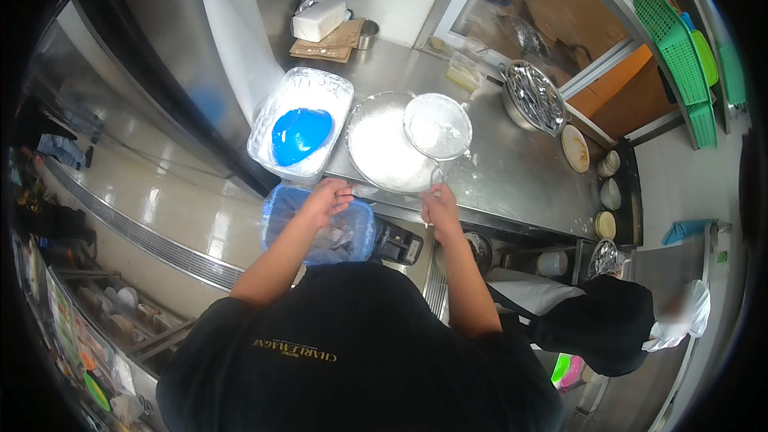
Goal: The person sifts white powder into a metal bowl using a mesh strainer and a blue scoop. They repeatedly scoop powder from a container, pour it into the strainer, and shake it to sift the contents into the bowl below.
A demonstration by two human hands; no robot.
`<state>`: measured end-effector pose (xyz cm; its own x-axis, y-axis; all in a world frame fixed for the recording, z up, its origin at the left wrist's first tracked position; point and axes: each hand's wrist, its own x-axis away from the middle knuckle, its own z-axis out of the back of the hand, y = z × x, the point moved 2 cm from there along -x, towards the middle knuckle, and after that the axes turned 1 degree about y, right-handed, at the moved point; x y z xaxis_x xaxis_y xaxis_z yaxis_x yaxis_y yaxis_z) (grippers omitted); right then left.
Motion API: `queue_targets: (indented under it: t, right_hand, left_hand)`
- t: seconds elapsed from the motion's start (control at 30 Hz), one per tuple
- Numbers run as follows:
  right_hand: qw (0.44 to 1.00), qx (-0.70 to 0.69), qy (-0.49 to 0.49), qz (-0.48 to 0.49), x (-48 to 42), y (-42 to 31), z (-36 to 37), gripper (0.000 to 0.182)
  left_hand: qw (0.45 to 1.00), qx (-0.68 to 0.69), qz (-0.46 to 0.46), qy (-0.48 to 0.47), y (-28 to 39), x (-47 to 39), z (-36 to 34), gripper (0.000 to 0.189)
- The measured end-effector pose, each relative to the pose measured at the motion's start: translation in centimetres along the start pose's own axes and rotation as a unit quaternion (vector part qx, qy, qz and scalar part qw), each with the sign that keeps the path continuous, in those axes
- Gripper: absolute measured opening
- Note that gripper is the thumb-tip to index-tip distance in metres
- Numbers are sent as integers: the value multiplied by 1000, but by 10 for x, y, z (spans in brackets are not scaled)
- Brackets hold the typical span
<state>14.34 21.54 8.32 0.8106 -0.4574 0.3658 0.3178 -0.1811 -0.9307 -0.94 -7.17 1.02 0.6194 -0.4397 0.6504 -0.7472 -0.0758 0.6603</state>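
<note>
My right hand (440,209) has its fingers closed on the wire handle of a round mesh sieve (438,126). The sieve overlaps the right side of a wide bowl (384,150) of white powder that looks like flour. Powder dusts the sieve too. My left hand (327,199) hovers at the counter's front edge, above a blue-lined bin, with its fingers curled together; whether anything thin is between them is unclear. Just beyond it stands a white plastic tub (342,87) of white powder, and in it lies a blue bowl-like scoop (302,135).
Below the counter is the bin (276,192) holding waste. Farther right stand a metal pot of cutlery (534,96), a stained plate (575,149) and stacked bowls (609,194). A clear container (465,72) sits by the window. Another person (600,324) is at lower right.
</note>
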Motion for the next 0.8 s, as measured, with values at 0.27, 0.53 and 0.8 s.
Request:
queue_targets:
  t: [0.27, 0.53, 0.8]
  right_hand:
    - [993, 105, -51, -33, 20, -19, 16, 21]
    - [985, 149, -72, -46, 20, -27, 31, 23]
    - [990, 104, -90, -21, 4, -25, 0, 24]
  left_hand:
    - [1000, 2, 1, -11, -6, -4, 9, 30]
    - [1000, -7, 6, -16, -5, 4, 4, 27]
    - [1000, -8, 14, -22, -11, 3, 0, 26]
